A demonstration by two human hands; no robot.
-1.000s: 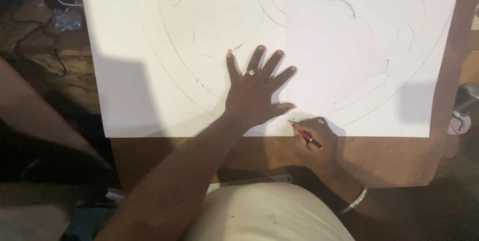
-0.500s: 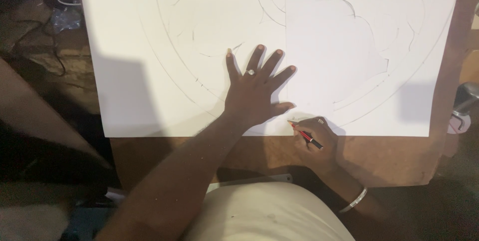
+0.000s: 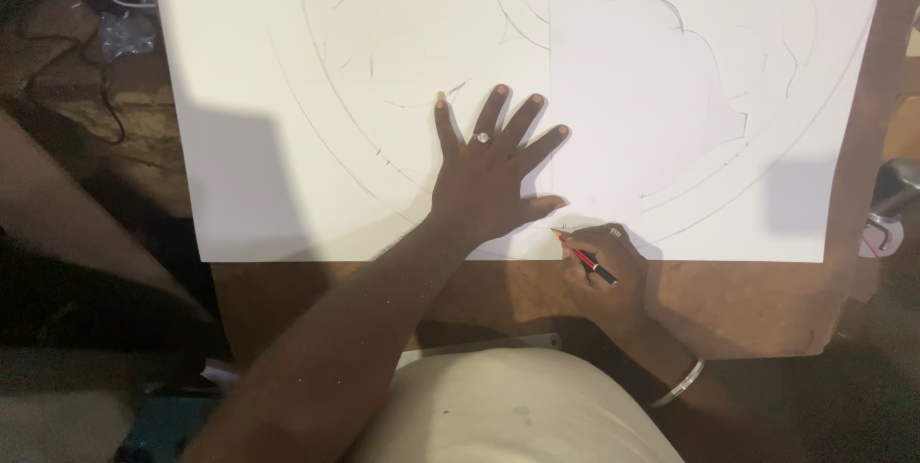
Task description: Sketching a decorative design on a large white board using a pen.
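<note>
Dim workspace; brown board surface [image 3: 728, 305] carries a large white paper sheet [image 3: 249, 137] marked with faint pencilled curves and concentric arcs. A smaller white paper cut-out with a scalloped edge [image 3: 642, 108] lies on top of the sheet, right of centre. Left hand [image 3: 489, 180] lies flat on the sheet, fingers spread wide, silver ring [image 3: 483, 138] on one finger; thumb points toward the cut-out's lower left edge. Right hand [image 3: 609, 266] sits at the sheet's bottom edge, fingers pinching a red-and-black pencil [image 3: 585, 255], tip touching paper just below the left thumb. Silver bangle [image 3: 678, 384] on the right wrist. Dark cables [image 3: 67, 51] on the floor, upper left, well apart from the sheet.
</note>
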